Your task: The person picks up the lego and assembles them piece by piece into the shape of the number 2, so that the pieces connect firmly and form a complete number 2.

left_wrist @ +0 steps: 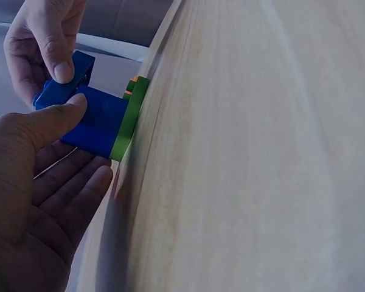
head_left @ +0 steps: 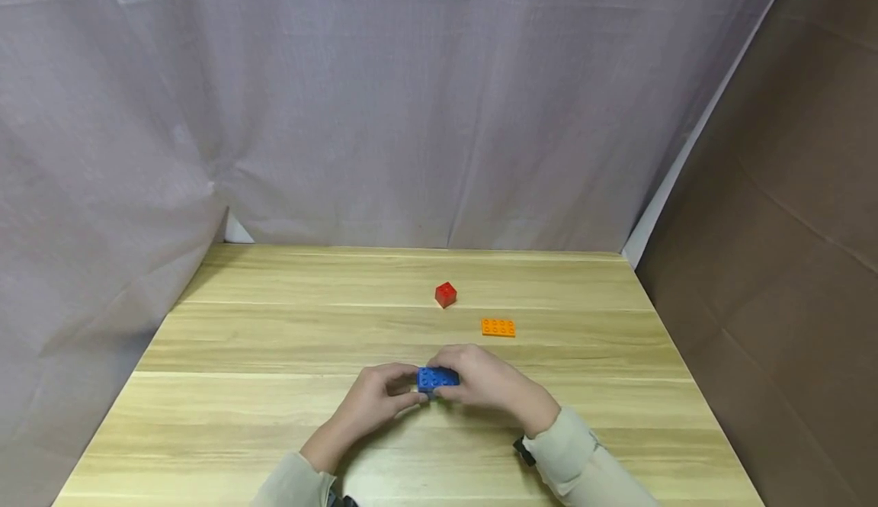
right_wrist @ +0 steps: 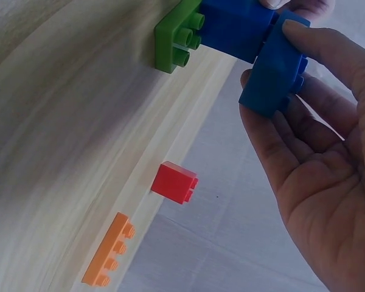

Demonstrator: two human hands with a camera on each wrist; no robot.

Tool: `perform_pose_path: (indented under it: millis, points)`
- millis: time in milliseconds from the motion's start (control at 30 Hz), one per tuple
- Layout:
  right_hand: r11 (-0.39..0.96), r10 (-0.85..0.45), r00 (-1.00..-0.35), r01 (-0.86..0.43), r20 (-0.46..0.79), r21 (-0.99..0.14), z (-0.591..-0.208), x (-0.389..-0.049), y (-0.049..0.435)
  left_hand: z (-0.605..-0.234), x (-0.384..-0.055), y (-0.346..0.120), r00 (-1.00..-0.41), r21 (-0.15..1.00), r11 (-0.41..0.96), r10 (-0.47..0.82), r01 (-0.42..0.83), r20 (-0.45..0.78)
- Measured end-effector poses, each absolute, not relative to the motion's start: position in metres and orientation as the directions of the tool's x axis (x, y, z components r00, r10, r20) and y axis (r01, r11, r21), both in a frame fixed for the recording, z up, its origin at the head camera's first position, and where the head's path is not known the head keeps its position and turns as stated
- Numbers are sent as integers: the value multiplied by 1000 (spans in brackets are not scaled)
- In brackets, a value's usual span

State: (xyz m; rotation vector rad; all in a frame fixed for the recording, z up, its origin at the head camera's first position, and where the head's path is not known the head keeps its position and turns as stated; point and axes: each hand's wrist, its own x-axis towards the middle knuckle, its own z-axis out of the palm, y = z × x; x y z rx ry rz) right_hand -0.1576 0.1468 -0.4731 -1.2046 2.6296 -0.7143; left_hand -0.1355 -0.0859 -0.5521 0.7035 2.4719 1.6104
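A long blue brick (head_left: 436, 378) sits on top of a taller blue block (left_wrist: 97, 121), overhanging it on the right hand's side. Under that block is a flat green plate (right_wrist: 170, 39), some of its studs bare, down on the table. My right hand (head_left: 487, 381) pinches the long blue brick between thumb and fingers. The left hand (head_left: 370, 400) steadies the lower blue block, its thumb against one side; the fingers behind are partly hidden. Whether the two blue pieces are fully pressed together, I cannot tell.
Beyond the hands, a red brick (head_left: 446, 295) stands on the wooden table (head_left: 274, 324). Closer and to the right lies a flat orange plate (head_left: 498, 328), studs up. Grey cloth (head_left: 343, 110) hangs behind the table's far edge, and a brown panel (head_left: 775, 263) borders the right.
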Motion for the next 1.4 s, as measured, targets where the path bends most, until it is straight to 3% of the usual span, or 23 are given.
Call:
perform_pose_path:
  millis: [1400]
  points:
    - [617,-722,-692,-642,-3,-454,-468,-153,140,-551,-134,-85,-886,887,339,440,312,144]
